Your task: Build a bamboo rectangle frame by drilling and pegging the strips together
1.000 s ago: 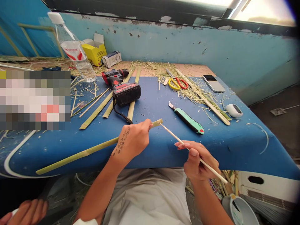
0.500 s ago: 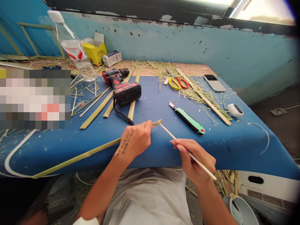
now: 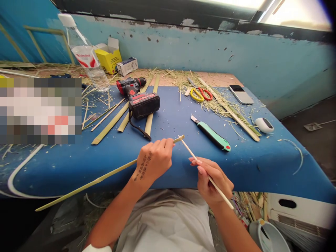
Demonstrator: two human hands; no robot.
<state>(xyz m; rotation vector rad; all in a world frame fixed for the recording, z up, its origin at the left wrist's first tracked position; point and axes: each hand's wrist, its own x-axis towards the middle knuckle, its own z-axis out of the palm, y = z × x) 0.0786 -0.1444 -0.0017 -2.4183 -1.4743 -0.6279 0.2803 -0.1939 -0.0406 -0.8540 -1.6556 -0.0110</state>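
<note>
Two hands over the near edge of the blue-covered bench (image 3: 78, 164). Left to right:

- Clear plastic water bottle with red-and-white label (image 3: 86, 57) at 10 o'clock, lying tilted.
- Yellow open cardboard box (image 3: 108, 57) and small white-and-dark carton (image 3: 127, 65) at 11 o'clock, by the blue wall.
- Loose split bamboo slats (image 3: 110, 123) on the bench, under and beside the red-and-black cordless drill with black battery (image 3: 139, 98).
- Long green bamboo strip (image 3: 86, 185) runs from 8 o'clock up to centre. Left hand (image 3: 153, 161) has fingers clamped on it near the upper end; tip sticks out just past the fingers.
- Thin pale bamboo stick (image 3: 189, 150) touches that tip and runs down toward 4 o'clock. Right hand (image 3: 212, 180) has fingers closed around its middle; rear end pokes out past the palm.
- Green-handled utility knife with red end cap (image 3: 214, 134) at 1 o'clock from the hands, flat on the bench.
- Scissors with yellow and red handles (image 3: 200, 93) at 12–1 o'clock, in bamboo shavings.
- Silver smartphone (image 3: 241, 94) and white oval mouse-like device (image 3: 264, 125) at 2 o'clock.
</note>
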